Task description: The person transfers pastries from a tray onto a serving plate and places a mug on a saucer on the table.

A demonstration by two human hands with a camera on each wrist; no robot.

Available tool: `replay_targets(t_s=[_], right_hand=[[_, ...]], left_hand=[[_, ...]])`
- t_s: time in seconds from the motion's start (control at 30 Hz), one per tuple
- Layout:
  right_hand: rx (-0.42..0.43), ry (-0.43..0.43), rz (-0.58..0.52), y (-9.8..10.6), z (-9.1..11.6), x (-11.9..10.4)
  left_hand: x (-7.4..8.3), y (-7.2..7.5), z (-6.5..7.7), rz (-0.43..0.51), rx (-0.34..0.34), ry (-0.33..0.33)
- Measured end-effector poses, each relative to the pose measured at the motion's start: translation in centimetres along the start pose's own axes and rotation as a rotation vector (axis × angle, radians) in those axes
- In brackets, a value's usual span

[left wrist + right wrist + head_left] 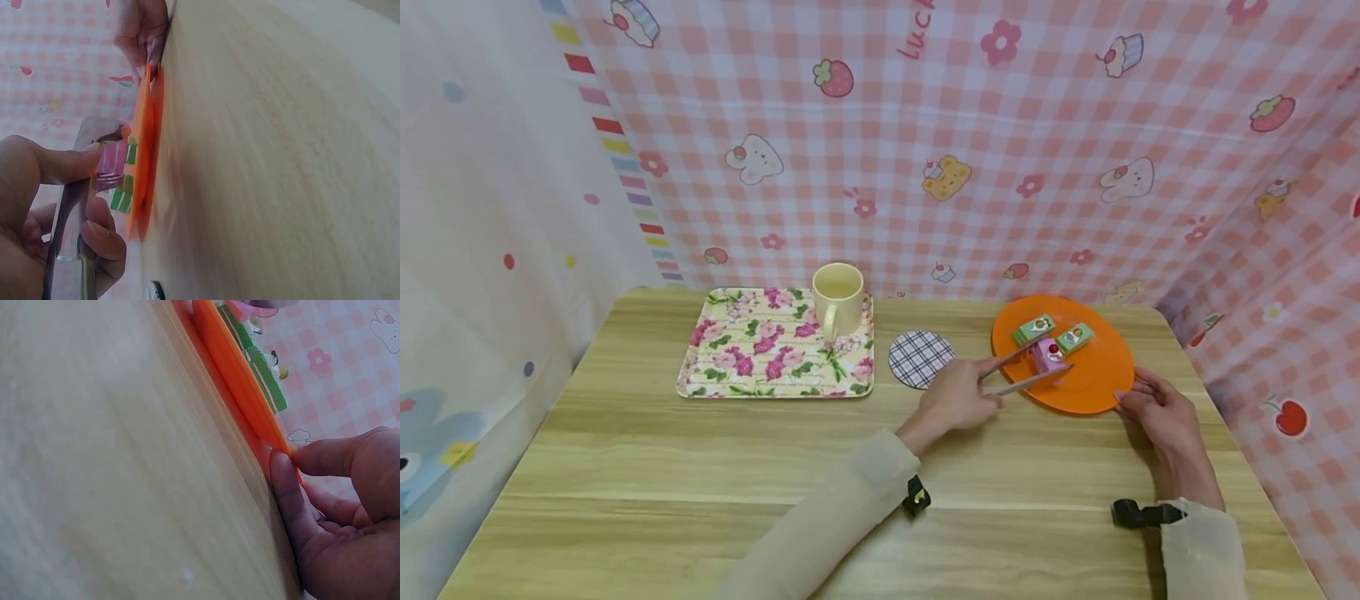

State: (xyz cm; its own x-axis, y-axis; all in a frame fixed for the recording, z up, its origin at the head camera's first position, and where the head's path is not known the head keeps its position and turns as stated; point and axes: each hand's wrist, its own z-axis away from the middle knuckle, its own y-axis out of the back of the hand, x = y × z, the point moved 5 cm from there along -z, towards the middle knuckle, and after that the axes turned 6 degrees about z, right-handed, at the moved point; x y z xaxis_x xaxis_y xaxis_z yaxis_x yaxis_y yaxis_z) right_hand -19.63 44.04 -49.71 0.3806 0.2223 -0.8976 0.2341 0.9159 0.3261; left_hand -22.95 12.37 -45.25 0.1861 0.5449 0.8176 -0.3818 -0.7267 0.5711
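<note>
1. Head view: the left hand (953, 398) gripped metal tongs (1033, 381), whose two arms reached over the orange plate (1097, 375) on either side of a pink toy cake (1048, 357); whether that cake touched the plate, I could not tell.
2. Two green toy cakes (1036, 330) lay on the plate, just beside the pink one.
3. The right hand (1168, 421) pinched the plate's near right rim.
4. On the tabletop (647, 483), a checked coaster (917, 358) lay between the plate and a floral tray (745, 360) carrying a yellow mug (848, 310).
</note>
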Motion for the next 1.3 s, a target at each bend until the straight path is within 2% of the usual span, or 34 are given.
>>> replay_targets(t_s=[0.7, 1.0, 1.3], right_hand=[[-0.006, 0.009, -0.014, 0.1, -0.2, 0.0], [-0.008, 0.009, 0.046, 0.1, -0.3, 0.0], [-0.008, 0.011, 0.036, 0.1, -0.1, 0.0]], left_hand=[[0.6, -1.3, -1.7, -0.092, -0.011, 0.004], [0.6, -1.4, -2.0, -0.091, -0.001, 0.029], [0.6, -1.6, -2.1, -0.069, -0.021, 0.068]])
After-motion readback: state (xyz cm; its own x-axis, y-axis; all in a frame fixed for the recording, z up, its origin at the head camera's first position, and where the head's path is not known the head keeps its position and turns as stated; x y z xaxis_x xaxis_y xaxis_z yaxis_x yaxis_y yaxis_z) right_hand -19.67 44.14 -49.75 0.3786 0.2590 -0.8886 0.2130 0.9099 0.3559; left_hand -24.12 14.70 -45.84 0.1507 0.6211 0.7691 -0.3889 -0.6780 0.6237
